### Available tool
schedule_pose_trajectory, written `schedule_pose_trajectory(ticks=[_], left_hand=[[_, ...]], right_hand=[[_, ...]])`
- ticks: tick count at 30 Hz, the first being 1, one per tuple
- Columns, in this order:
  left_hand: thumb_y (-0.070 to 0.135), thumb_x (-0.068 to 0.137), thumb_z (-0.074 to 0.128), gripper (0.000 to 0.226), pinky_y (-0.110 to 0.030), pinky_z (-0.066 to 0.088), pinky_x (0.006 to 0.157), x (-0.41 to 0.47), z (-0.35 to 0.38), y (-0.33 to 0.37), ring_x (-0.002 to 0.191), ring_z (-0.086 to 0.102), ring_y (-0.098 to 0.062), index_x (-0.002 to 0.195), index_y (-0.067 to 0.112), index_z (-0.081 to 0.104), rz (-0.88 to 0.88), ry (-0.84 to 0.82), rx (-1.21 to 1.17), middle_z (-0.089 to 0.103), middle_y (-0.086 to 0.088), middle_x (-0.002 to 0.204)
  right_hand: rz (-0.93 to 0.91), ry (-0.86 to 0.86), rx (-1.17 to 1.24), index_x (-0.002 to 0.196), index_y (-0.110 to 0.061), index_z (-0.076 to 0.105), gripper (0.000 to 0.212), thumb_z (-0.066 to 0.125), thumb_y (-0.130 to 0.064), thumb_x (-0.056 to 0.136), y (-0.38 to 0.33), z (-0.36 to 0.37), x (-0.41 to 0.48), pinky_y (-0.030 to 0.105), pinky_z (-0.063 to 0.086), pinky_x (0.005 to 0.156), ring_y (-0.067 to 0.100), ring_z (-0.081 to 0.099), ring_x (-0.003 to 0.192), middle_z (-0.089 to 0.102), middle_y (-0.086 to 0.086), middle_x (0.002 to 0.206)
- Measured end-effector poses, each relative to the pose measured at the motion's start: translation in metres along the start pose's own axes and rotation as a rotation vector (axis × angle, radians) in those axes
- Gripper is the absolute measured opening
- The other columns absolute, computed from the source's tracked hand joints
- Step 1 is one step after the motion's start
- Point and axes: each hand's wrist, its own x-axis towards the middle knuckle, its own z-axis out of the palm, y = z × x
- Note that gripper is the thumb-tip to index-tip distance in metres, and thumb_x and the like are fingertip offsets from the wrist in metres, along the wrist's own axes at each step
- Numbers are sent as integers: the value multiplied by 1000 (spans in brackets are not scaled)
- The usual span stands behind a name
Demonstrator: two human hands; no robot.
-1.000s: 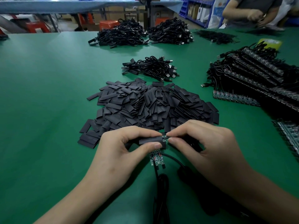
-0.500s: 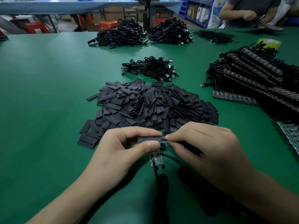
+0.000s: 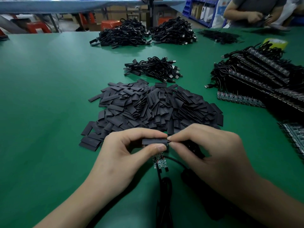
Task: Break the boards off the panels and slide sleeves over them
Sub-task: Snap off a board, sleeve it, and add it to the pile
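Observation:
My left hand [image 3: 125, 155] pinches a flat black sleeve [image 3: 153, 141] between thumb and forefinger, just above the table. My right hand [image 3: 213, 152] pinches the cable end of a board right at the sleeve's right mouth; the board itself is hidden inside the sleeve and under my fingers. Below my left thumb a small strip of green boards [image 3: 159, 163] lies on the mat with black cables [image 3: 164, 186] running toward me. A big heap of loose black sleeves [image 3: 153, 106] lies just beyond my hands.
Stacked panels with cables [image 3: 263, 76] fill the right side, with one green panel strip [image 3: 238, 98] at the stack's front. A small bundle of finished cables [image 3: 154, 68] lies behind the sleeves, larger cable piles [image 3: 143, 33] farther back. Another person [image 3: 256, 12] works at the far right corner.
The gap between sleeve and right fingertips has closed: the bit of board seen at the sleeve's mouth has gone inside. Both hands stayed nearly in place.

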Motion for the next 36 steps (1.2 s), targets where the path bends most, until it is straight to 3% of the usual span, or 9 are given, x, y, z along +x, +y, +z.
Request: schedule_pose_trajectory(ticks=[4,9,13,17,23,30,36], left_hand=[[26,80,80,22,-24,54,87,2,-2,0,95,72,-16,101,32,78,105,39,64,76,5,97],[32,77,83,33,-14,46,77,1,0,1,84,64,-16,108,35,76,194,162,253,66,7,90],[33,75,81,41,-17,52,84,0,0,4,89,69,-13,115,29,74,222,302,334,68,11,93],[36,74,80,53,-17,52,89,-1,3,6,97,70,-11,124,21,70,238,265,328,71,10,104],[37,73,87,65,-17,51,93,-2,5,5,105,69,-11,131,17,65,257,214,302,72,9,112],[29,77,81,55,-32,54,96,-3,6,4,113,66,-14,129,21,66,285,170,357,68,9,119],[31,76,74,50,-25,52,95,-4,5,8,111,66,-11,124,21,67,314,180,406,68,12,116]], right_hand=[[271,-45,257,94,-24,74,5,72,-26,91,-2,-3,4,20,53,71,8,70,80,72,-14,81],[423,-156,509,83,-19,72,13,69,-13,94,-4,-1,4,19,55,66,13,72,66,73,-3,71],[431,-87,476,82,-20,72,11,70,-16,92,-8,3,3,23,56,64,14,71,64,72,-4,68],[385,-67,377,83,-22,73,9,71,-19,91,-11,5,1,29,55,65,11,70,67,71,-10,68],[304,-100,276,86,-22,72,12,65,-21,95,-11,3,2,22,50,66,7,67,76,67,-14,73],[251,-95,211,87,-20,72,10,65,-19,93,-9,3,2,23,49,71,4,66,81,68,-15,80],[299,-111,294,86,-24,71,9,65,-23,93,-10,5,1,27,50,67,12,66,77,68,-12,78]])
